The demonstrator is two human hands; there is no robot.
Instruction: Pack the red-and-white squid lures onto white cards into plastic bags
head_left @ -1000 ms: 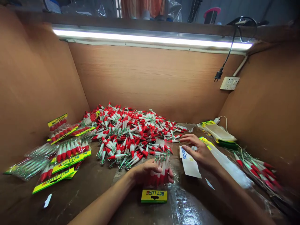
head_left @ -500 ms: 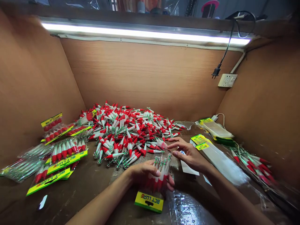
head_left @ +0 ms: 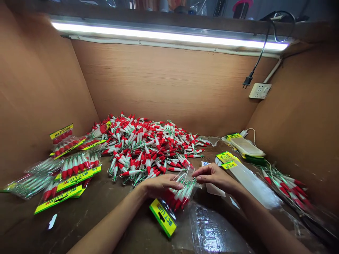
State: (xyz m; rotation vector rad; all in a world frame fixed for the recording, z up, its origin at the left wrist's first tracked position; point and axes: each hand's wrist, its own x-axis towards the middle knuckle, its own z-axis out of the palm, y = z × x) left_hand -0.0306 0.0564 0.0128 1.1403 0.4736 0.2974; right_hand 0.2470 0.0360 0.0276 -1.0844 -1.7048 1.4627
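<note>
A clear bag [head_left: 182, 192] of red and white lures, with a yellow and green BCT LURE card [head_left: 162, 218], hangs tilted between my hands. My left hand [head_left: 160, 185] is closed on the bag's left side, thumb lying over the plastic. At the bag's upper right edge, my right hand [head_left: 210, 176] pinches the plastic near the green hooks. Just behind is a large heap of loose red and white lures [head_left: 148, 148].
Filled carded bags [head_left: 76, 173] lie on the left. Flat card-topped bags [head_left: 246, 180] lie on the right, beside more lures [head_left: 286, 187]. A black plug [head_left: 247, 80] hangs near a wall socket [head_left: 260, 91]. A white paper [head_left: 214, 189] lies by my right hand.
The bag has turned, its card swinging left and its hooks tilting right. My right hand has lowered and closed on the bag's edge. The view has shifted slightly.
</note>
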